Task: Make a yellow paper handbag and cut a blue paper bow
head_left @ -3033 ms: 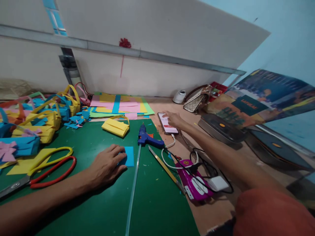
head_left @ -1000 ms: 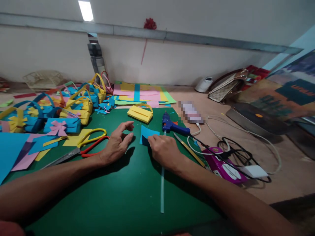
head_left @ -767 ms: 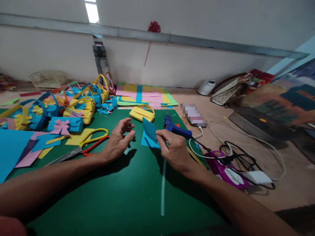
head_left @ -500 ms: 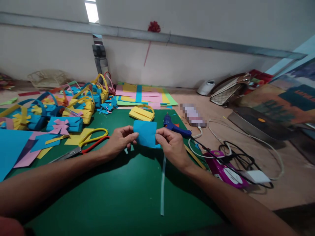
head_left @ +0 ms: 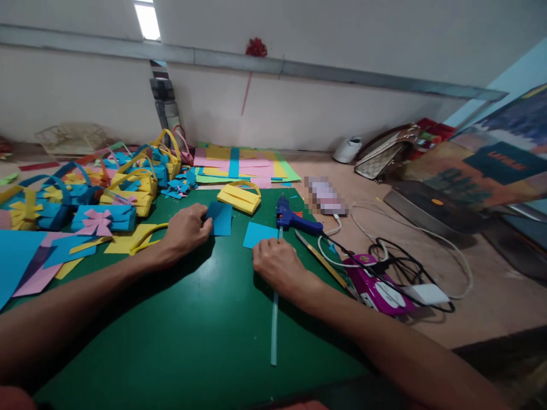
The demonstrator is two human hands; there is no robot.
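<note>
My left hand (head_left: 187,232) has its fingers curled at the left edge of a small blue paper piece (head_left: 221,219), low over the green mat (head_left: 205,330). A second blue paper piece (head_left: 258,233) lies to the right, its near corner under the closed fingers of my right hand (head_left: 280,266). Beyond them sits a small yellow paper bag (head_left: 239,197) with a handle. A blue glue gun (head_left: 297,220) rests just past my right hand, and its long glue stick (head_left: 274,336) runs beneath that hand. Scissors with a yellow handle (head_left: 143,239) are partly hidden behind my left wrist.
Several finished paper bags (head_left: 105,219) crowd the left side, beside blue and pink sheets (head_left: 17,256). Stacked coloured paper (head_left: 256,162) lies at the back. On the right are a craft knife (head_left: 325,262), a phone (head_left: 327,196), a purple power strip (head_left: 380,287) and tangled cables.
The blue paper held up between both hands is now two separate pieces lower at the mat. My hands have moved apart, the left one leftward, the right one slightly down. The view has shifted slightly.
</note>
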